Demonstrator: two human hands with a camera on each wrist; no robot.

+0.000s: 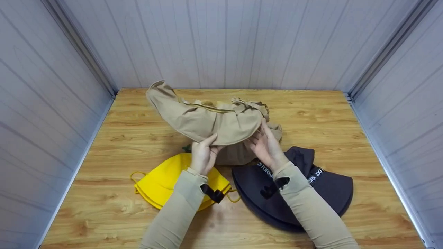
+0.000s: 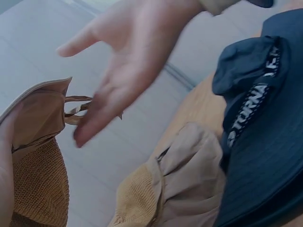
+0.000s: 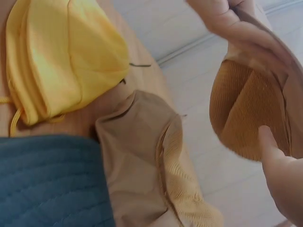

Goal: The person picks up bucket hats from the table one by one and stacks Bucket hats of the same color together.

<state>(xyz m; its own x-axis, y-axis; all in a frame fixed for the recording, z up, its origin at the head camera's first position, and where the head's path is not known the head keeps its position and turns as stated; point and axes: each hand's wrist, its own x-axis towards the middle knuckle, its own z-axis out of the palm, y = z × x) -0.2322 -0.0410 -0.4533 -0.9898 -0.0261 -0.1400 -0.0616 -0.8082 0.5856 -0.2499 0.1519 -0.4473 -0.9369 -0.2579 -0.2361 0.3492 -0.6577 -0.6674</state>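
Observation:
A beige sun hat with a knitted crown and a small bow is raised above the table. My left hand pinches the near edge of its brim, thumb on top. Straight fingers of my right hand lie by the brim's right end; the left wrist view shows that hand spread beside the hat's ties. Inside the crown shows in the right wrist view, with my right thumb in front. A second beige hat lies beneath, partly hidden by the raised one.
A yellow bucket hat with cords lies at front left under my left forearm. At front right, a dark hat with a lettered band lies beneath my right forearm. Pale panel walls enclose the wooden table on three sides.

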